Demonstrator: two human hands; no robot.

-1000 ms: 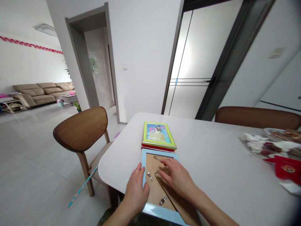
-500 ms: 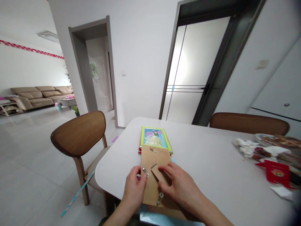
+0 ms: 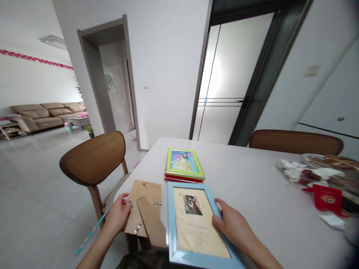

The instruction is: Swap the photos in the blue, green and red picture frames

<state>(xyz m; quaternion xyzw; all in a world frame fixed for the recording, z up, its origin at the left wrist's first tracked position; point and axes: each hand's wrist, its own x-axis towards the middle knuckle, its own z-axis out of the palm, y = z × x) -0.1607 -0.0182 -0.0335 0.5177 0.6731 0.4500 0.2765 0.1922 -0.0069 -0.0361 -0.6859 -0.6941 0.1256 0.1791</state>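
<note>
Our left grip (image 3: 118,213) pinches the board (image 3: 144,211) at nine o'clock, our right grip (image 3: 233,223) clasps the blue frame (image 3: 172,220) at three, both by the tabletop's (image 3: 252,209) six-o'clock edge, probably light, stiff, best edge-held.

My remote view has the backing board (image 3: 147,207) left of the picture frame (image 3: 173,224), stacked frames (image 3: 184,164) behind it, a plate (image 3: 307,160) far to its right.

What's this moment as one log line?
left hand: holds brown backing board | right hand: holds blue picture frame | lime-green picture frame: beyond
</note>
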